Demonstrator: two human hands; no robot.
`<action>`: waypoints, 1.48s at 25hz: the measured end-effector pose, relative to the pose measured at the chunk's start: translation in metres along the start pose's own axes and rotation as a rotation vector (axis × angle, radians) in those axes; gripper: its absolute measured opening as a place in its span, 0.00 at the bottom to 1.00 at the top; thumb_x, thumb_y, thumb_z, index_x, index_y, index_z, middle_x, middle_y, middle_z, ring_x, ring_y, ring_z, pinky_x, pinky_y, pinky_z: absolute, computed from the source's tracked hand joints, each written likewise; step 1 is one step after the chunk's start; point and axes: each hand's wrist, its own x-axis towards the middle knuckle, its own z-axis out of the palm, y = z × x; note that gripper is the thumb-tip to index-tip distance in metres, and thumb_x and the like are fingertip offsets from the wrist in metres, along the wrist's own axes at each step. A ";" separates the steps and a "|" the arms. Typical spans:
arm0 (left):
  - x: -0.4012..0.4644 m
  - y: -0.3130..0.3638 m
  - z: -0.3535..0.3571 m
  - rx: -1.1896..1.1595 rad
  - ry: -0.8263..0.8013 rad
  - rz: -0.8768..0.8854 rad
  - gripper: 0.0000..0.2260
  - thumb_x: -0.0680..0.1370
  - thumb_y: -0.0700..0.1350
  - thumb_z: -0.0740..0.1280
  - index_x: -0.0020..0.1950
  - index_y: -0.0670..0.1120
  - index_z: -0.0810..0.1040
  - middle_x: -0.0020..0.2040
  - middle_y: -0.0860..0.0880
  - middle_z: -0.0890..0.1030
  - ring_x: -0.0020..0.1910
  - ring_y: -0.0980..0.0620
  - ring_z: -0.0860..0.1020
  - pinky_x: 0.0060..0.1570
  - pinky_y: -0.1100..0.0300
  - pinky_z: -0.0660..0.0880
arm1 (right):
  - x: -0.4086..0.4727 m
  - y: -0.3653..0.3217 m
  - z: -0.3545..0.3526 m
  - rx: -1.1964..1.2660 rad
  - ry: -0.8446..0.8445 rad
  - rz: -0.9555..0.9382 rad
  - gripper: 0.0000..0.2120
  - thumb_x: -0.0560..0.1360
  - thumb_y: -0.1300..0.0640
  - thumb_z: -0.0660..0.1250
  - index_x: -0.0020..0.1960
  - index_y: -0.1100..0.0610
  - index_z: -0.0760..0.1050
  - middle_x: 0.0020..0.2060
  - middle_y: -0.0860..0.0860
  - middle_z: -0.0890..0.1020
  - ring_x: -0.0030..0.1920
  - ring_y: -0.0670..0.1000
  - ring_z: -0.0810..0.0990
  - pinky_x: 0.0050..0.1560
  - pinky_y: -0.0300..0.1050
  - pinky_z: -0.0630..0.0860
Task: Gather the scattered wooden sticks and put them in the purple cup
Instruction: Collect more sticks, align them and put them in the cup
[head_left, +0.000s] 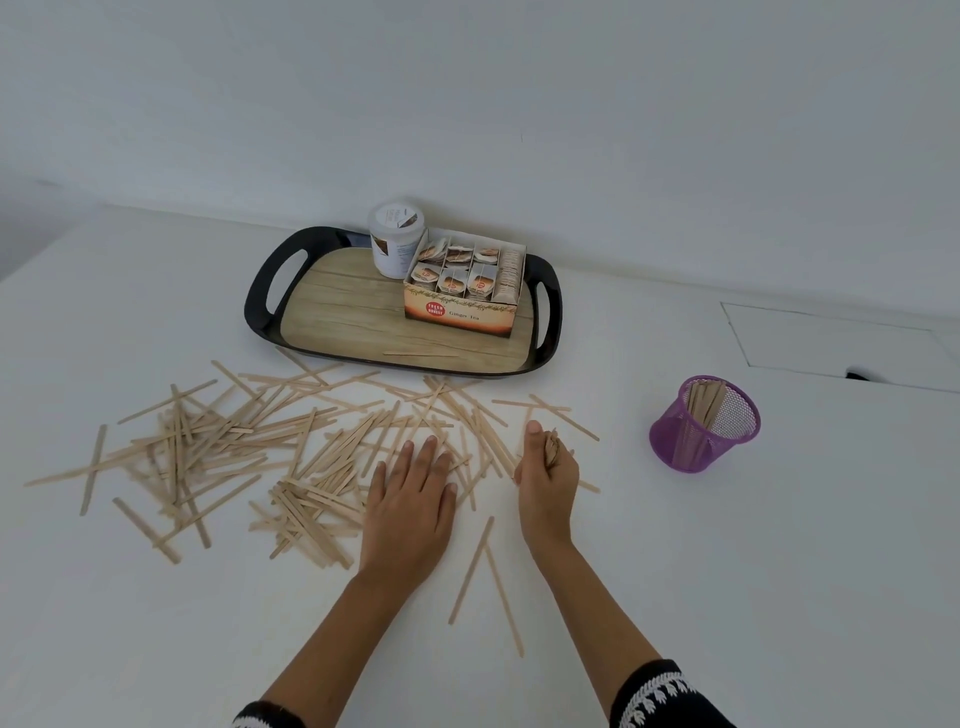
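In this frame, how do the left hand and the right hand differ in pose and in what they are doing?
The left hand lies flat with straight fingers pressing on the scattered sticks; the right hand is curled round a small bundle of sticks. The left hand sits in the pile; the right hand is at its edge, nearer the purple cup. Both rest low over the white table.

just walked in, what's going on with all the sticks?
A person is collecting wooden sticks scattered over a white table. The right hand grips a small bundle of them; the left hand lies flat on the pile. The purple cup to the right already holds some. Most sticks are still loose, and one lies on the tray behind, beside a tea box.
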 end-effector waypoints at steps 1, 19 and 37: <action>0.000 0.000 0.000 0.002 -0.007 -0.005 0.29 0.79 0.57 0.38 0.76 0.51 0.61 0.78 0.52 0.57 0.77 0.50 0.50 0.72 0.51 0.41 | 0.000 -0.003 0.001 0.003 -0.001 -0.015 0.23 0.80 0.50 0.60 0.30 0.58 0.59 0.26 0.59 0.62 0.28 0.54 0.60 0.30 0.46 0.62; 0.001 -0.002 0.001 -0.010 0.000 -0.004 0.29 0.79 0.57 0.37 0.76 0.51 0.61 0.78 0.52 0.58 0.77 0.51 0.50 0.72 0.52 0.41 | -0.008 -0.005 -0.008 0.004 -0.115 0.029 0.25 0.77 0.49 0.64 0.29 0.58 0.56 0.24 0.57 0.59 0.25 0.51 0.58 0.26 0.44 0.58; 0.001 0.082 -0.067 -1.266 -0.622 -0.053 0.19 0.80 0.61 0.57 0.49 0.48 0.79 0.40 0.47 0.79 0.33 0.53 0.75 0.29 0.64 0.71 | 0.009 -0.039 -0.066 0.545 -0.664 0.552 0.24 0.77 0.38 0.55 0.46 0.56 0.79 0.60 0.57 0.79 0.46 0.60 0.77 0.38 0.50 0.74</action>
